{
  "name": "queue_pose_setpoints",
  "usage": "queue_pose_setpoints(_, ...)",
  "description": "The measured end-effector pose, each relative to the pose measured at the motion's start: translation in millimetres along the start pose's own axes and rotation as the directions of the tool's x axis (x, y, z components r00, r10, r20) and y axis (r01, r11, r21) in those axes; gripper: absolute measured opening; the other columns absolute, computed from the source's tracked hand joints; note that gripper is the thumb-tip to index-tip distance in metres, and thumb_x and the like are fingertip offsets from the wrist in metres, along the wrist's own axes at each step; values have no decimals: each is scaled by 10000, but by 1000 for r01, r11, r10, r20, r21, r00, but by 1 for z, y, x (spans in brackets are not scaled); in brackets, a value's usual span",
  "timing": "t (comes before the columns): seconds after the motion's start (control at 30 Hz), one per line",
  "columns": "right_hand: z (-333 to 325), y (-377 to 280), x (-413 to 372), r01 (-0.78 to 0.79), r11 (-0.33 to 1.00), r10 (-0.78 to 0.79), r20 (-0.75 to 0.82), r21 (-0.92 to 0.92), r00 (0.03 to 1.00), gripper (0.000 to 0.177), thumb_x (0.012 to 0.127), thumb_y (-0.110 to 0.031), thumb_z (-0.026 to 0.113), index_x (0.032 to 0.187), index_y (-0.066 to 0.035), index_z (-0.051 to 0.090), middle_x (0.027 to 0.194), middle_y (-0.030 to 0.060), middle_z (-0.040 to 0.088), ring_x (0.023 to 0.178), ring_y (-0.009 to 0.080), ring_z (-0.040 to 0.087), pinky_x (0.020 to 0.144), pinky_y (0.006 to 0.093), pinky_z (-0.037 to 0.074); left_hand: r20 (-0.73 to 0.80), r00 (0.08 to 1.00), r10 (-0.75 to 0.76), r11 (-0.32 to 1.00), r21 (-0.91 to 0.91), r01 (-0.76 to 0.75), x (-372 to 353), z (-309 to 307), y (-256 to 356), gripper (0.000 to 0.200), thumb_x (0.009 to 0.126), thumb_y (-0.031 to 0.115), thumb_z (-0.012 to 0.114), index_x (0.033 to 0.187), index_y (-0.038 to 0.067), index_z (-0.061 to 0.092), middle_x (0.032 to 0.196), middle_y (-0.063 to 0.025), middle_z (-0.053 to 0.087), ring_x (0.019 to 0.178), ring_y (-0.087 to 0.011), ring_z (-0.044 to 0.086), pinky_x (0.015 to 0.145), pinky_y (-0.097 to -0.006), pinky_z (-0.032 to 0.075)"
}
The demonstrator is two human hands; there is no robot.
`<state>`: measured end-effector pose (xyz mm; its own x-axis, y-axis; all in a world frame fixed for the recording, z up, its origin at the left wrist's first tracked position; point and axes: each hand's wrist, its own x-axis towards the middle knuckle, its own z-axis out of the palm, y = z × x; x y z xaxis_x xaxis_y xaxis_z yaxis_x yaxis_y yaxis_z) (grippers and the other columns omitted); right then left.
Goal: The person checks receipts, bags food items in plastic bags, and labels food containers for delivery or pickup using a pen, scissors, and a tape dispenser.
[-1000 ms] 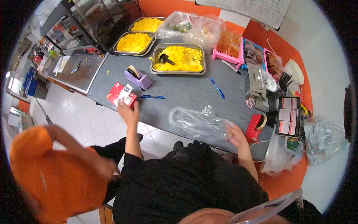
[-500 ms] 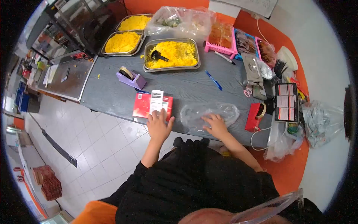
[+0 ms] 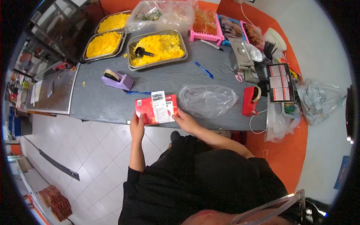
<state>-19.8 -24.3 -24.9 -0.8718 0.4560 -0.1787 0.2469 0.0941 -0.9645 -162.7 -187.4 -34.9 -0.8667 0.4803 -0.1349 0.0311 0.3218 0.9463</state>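
A flat red box with a white printed receipt lying on its top is held at the table's front edge. My left hand grips its left side, thumb on top. At the right side, my right hand pinches the box near its corner. Just right of the box a clear plastic bag lies on the grey table, touched by neither hand. Behind the box a blue pen lies partly hidden.
Metal trays of yellow food, one with a black scoop, stand at the back. A purple tape dispenser sits left, a red tape dispenser right. Another blue pen, a pink basket and a metal container are behind.
My right hand has left the plastic bag and moved left onto the red box. My left hand has gone from the receipt to the box's left side. The view has shifted.
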Motion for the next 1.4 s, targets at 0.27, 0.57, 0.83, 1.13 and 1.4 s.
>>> queue_pose_setpoints(0.27,-103,-73,-56,142,960,-233,-405,-243,884,362,835,-306,499,1086,-45,489,852,149,587,756,230,575,700,322,438,157,950,271,960,-122,-254,-29,53,84,411,819,184,540,1156,-28,443,1064,-159,522,941,-220,531,737,-300,459)
queue_pose_setpoints(0.57,-193,67,-49,-103,940,-89,-526,-324,846,311,813,-272,526,1029,-48,546,775,158,602,735,262,591,702,330,449,538,842,38,995,56,-81,18,157,42,437,794,216,549,1152,-10,445,1122,-195,488,1041,-306,469,882,-357,367)
queue_pose_setpoints(0.83,-253,90,28,-197,853,2,-375,-484,927,234,696,-97,560,918,-35,601,812,151,603,719,268,582,629,322,447,413,784,463,649,445,-617,102,188,17,291,707,120,550,981,28,574,859,-156,551,795,-319,538,715,-379,431)
queue_pose_setpoints(1.13,-245,91,48,-110,984,25,-508,-139,861,112,757,-40,518,849,-13,575,809,78,599,735,138,551,644,262,427,188,914,360,864,301,-403,94,197,45,233,666,46,560,894,46,604,795,-130,517,755,-278,525,686,-338,427)
queue_pose_setpoints(1.4,-221,83,-12,18,953,-246,-736,-303,631,358,758,-192,613,1058,-23,512,1020,112,539,932,184,512,815,310,397,-123,890,439,873,294,-390,28,186,57,360,703,87,646,1020,-1,501,911,-114,527,819,-221,525,746,-303,415)
